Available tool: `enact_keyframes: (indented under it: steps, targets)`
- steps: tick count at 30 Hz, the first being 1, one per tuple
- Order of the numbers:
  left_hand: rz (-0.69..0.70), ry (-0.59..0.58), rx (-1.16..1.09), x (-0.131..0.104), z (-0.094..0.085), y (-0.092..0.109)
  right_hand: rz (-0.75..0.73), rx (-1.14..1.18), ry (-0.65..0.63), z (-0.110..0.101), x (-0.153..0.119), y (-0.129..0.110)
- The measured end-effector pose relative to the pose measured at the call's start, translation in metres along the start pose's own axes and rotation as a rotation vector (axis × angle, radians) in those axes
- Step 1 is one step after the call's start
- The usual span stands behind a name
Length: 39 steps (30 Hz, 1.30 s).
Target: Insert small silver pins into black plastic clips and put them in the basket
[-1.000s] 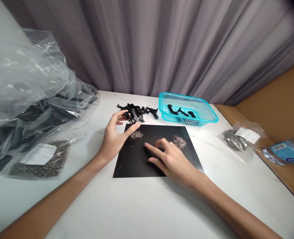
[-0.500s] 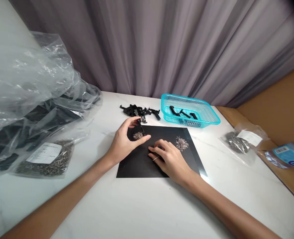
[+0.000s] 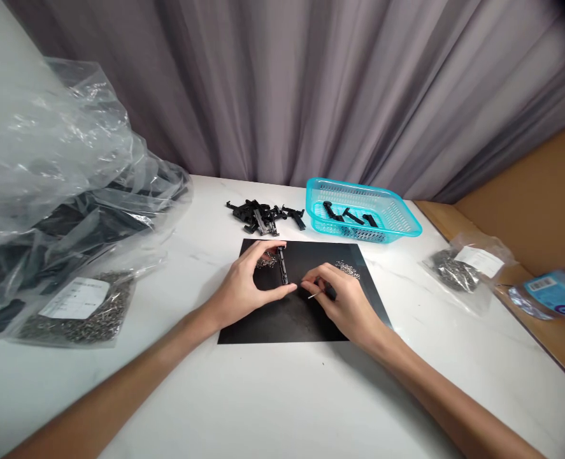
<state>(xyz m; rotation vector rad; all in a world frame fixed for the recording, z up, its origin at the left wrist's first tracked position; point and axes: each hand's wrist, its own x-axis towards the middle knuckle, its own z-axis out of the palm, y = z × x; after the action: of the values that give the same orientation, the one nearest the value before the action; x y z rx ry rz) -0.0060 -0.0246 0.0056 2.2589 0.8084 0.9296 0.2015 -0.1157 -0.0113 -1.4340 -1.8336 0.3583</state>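
A slim black plastic part (image 3: 283, 265) stands on end between the thumb and fingers of my left hand (image 3: 244, 284), over the black mat (image 3: 282, 322). My right hand (image 3: 342, 296) is closed in a pinch just right of it, apart from the part. Out of its fingers sticks a thin pale rod (image 3: 314, 294), whose kind I cannot make out. One pile of tiny metal pieces (image 3: 266, 260) lies behind my left hand, partly hidden. Another pile of small metal pieces (image 3: 348, 269) lies beyond my right hand.
Behind the mat is a heap of black plastic parts (image 3: 258, 217). A turquoise basket (image 3: 411, 223) holds several more. Left are a bag of small metal pieces (image 3: 103, 319) and a large clear plastic bag (image 3: 48, 146). Another labelled bag (image 3: 458, 271) lies right, near a cardboard box (image 3: 525, 197).
My left hand has turned the black part more upright and brought it slightly right and nearer. My right hand has shifted right, and the thin rod shows more clearly in its fingers.
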Motion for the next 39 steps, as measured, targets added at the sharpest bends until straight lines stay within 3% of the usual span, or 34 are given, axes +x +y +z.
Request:
enact_keyframes:
  steps: [5, 10, 12, 14, 17, 19, 23, 25, 31, 39]
  targets:
    - [0.023, -0.044, -0.003, -0.003, 0.002, 0.003, -0.011, 0.076, -0.04, -0.001, 0.003, 0.0]
    - [0.037, 0.05, 0.033, 0.001, 0.0, 0.001, -0.11, 0.08, -0.073, 0.024, 0.013, 0.003]
    - [0.027, 0.089, 0.05, 0.003, -0.001, -0.001, -0.155, 0.06, -0.078, 0.024, 0.015, 0.006]
    - [0.016, 0.123, 0.063, 0.005, -0.003, -0.003, -0.148, -0.024, -0.051, 0.012, 0.013, 0.009]
    - [0.01, 0.154, 0.066, 0.006, -0.004, -0.003, -0.058, -0.34, -0.003, -0.019, 0.0, 0.012]
    - [0.013, 0.149, 0.064, 0.005, -0.004, -0.002, -0.038, -0.521, -0.067, -0.037, -0.012, 0.011]
    - [0.016, 0.115, 0.071, 0.002, -0.002, 0.0, -0.099, -0.653, -0.213, -0.046, -0.029, 0.003]
    - [0.016, 0.093, 0.074, 0.001, 0.0, 0.001, -0.109, -0.66, -0.192, -0.043, -0.03, 0.001]
    - [0.034, 0.032, 0.081, -0.003, 0.002, 0.004, 0.005, -0.541, 0.032, -0.042, -0.016, 0.01]
    - [0.05, -0.225, 0.048, -0.012, 0.008, 0.011, 0.207, -0.463, -0.045, -0.06, -0.01, 0.016]
